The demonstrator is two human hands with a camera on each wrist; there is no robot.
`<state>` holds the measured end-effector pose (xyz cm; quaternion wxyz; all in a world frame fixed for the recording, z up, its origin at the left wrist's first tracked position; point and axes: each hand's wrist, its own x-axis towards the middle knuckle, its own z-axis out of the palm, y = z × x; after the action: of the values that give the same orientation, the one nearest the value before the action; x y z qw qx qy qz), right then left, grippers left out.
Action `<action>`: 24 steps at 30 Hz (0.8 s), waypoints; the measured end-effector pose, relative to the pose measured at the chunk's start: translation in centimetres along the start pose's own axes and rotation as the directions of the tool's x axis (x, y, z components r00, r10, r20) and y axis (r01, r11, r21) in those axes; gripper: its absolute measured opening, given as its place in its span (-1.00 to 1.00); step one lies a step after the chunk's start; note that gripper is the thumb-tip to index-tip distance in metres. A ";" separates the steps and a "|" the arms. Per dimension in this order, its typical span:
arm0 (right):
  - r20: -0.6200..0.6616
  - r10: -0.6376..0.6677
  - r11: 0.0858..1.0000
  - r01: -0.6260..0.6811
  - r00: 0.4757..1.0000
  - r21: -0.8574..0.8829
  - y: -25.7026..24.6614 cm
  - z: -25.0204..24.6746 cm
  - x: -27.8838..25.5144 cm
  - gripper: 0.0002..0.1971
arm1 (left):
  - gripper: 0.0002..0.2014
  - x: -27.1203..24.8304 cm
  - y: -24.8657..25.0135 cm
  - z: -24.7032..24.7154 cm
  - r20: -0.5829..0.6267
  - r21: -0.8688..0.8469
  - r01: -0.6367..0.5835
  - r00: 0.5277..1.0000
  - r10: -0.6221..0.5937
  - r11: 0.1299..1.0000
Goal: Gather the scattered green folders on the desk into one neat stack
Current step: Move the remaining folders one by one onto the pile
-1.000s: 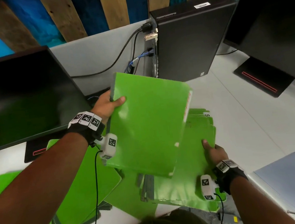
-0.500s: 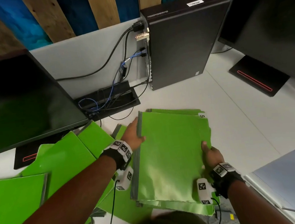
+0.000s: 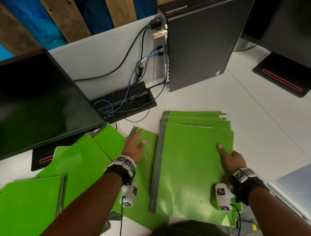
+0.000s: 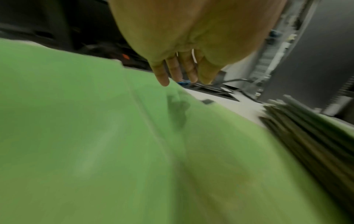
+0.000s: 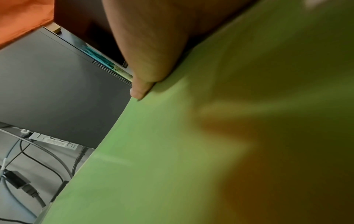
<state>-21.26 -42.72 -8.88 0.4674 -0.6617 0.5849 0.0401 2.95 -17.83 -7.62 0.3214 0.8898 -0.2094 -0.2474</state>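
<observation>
A stack of glossy green card folders with grey spine rails (image 3: 193,164) lies on the white desk (image 3: 269,134) in the lower centre of the head view, its upper edges fanned a little unevenly. The right hand (image 3: 231,159) holds the stack's right edge, thumb pressed flat on the top cover and the other fingers hidden below it, so its grip is closed on the stack. The left hand (image 3: 134,147) lies with straight fingers on a single green folder (image 3: 148,163) just left of the stack; its grip is open, pinching nothing. More loose green folders (image 3: 74,162) overlap toward the lower left, under a dark flat monitor (image 3: 25,105). A black computer tower (image 3: 200,41) stands upright at upper centre with cables (image 3: 125,63) trailing from it.
</observation>
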 end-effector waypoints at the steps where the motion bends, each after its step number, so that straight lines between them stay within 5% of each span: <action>1: -0.003 -0.004 1.000 0.004 1.000 -0.006 0.0 0.0 0.0 -0.31 | -0.51 -0.2 -1.4 -1.3 -0.080 0.024 0.030 0.996 -0.028 0.999; 5: -0.024 0.007 0.999 -0.008 1.000 -0.046 -0.2 0.1 0.3 -0.24 | -0.56 -2.2 -7.9 -7.7 -0.288 0.155 0.136 0.954 -0.087 0.978; 10: -0.033 0.018 0.994 -0.022 0.999 -0.109 -0.6 0.2 0.3 -0.23 | -0.47 -7.9 -16.2 -15.8 -0.537 0.221 0.369 0.819 -0.204 0.903; 12: -0.027 0.023 0.993 -0.026 0.999 -0.116 -0.6 0.1 0.2 -0.23 | -0.34 -10.0 -19.3 -18.0 -0.409 0.333 0.464 0.856 -0.318 0.821; 14: -0.032 0.022 0.991 -0.026 0.999 -0.133 -0.6 0.0 0.1 -0.18 | -0.06 -11.6 -22.5 -18.8 -0.144 0.527 0.379 0.922 -0.359 0.761; 16: -0.041 0.019 0.987 -0.025 0.999 -0.158 -0.6 0.1 -0.1 -0.16 | 0.23 -12.9 -23.8 -18.8 0.025 0.649 0.281 0.921 -0.389 0.707; 21: -0.066 0.021 0.980 -0.034 0.998 -0.194 -0.7 0.4 -0.7 -0.11 | 0.35 -12.7 -19.6 -17.9 0.167 0.862 0.040 0.918 -0.358 0.506; 24: -0.074 0.024 0.974 -0.040 0.997 -0.222 -0.8 0.3 -1.3 -0.11 | 0.37 -11.2 -18.0 -17.9 0.217 0.879 0.000 0.890 -0.400 0.477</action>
<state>-20.86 -41.67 -7.83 0.3685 -0.7013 0.6036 0.0896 8.22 9.16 -4.36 -0.2457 0.8784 -0.2562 -0.3201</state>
